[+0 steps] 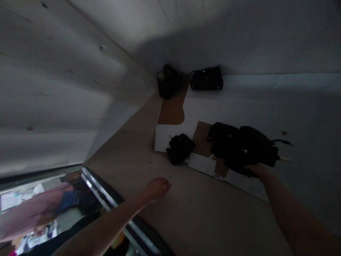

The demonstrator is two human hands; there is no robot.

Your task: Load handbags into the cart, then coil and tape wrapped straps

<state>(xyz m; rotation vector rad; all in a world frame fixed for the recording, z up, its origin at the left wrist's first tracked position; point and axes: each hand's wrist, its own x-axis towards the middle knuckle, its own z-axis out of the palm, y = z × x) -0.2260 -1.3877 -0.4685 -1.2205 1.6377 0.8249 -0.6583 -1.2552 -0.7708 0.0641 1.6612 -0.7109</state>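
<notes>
I look into a dim enclosed space with pale walls. My right hand (256, 170) reaches to a pile of black bags (241, 147) lying on the floor and grips the near edge of one. My left hand (157, 187) hovers over the bare floor with its fingers curled in, holding nothing I can see. A small black bag (180, 147) lies just beyond my left hand, apart from it. Two more black bags (169, 81) (207, 79) stand in the far corner against the wall.
White sheets and brown cardboard (173, 108) cover part of the floor (133, 156) under the bags. A metal door edge or sill (106, 199) runs along the lower left. Beyond it, outside, pink cloth (29, 213) and mixed items show.
</notes>
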